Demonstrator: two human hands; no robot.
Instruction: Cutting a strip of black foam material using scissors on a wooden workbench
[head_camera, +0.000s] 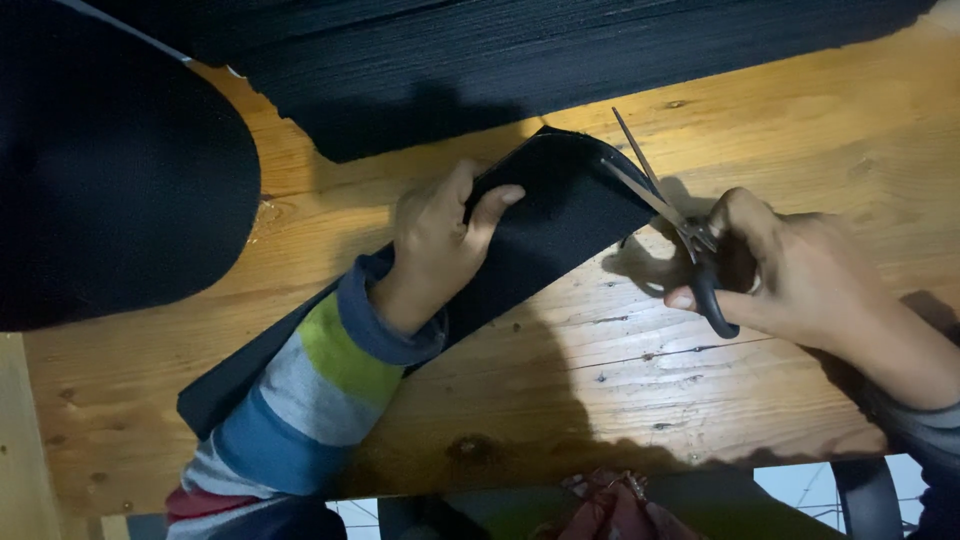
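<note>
— What's nearest?

— The right hand (790, 265), fingers closed through the handles of the scissors (668, 215), blades parted at the rounded end of the black strip (540, 225).

— And the other hand?

— The left hand (440, 235) pins that strip flat on the wooden table (620, 380) (thumb curled over its edge). Only the tip looks trimmed — most remains uncut. Beyond lies a stack of black sheets (480, 60).

Sewing workshop: plank bench (640, 400), stacked black fabric (520, 60)
</note>
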